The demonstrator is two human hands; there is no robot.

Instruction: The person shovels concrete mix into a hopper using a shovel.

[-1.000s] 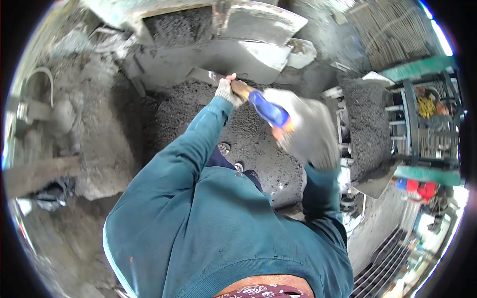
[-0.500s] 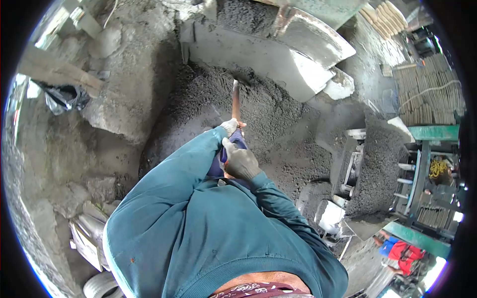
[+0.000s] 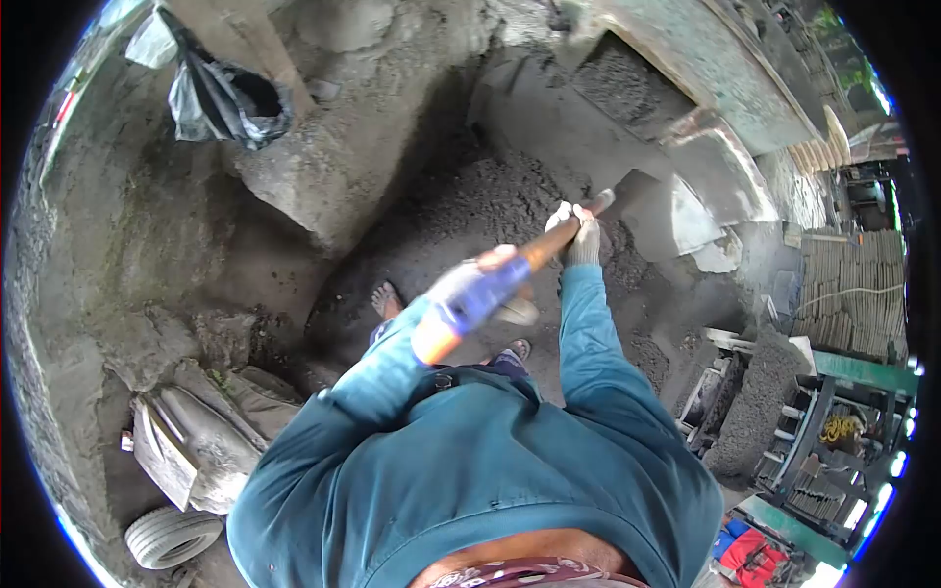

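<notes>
A shovel (image 3: 547, 247) slants across the middle, its brown shaft running up and right from a blue and orange handle end. My right hand (image 3: 585, 235), in a pale glove, is closed round the shaft close to the metal socket. Further back, my left hand (image 3: 472, 272) grips beside the blue part; motion blurs it. The blade end lies beyond my right hand, against grey surroundings, and its outline is hard to make out. Beneath the shovel is dark, gravelly mix (image 3: 490, 191) on the ground.
A rough concrete block (image 3: 314, 186) stands left, with a black plastic bag (image 3: 230, 103) above it. Pale slabs (image 3: 720, 171) lie at upper right. A machine with a green frame (image 3: 863, 367) and heaped mix is at right, near a person in red (image 3: 755, 559). A tyre (image 3: 174, 537) lies lower left.
The shovel has swung from nearly upright in the mix to a slant toward upper right. My right hand is now forward on the shaft, my left hand back near the blue handle. The view has shifted.
</notes>
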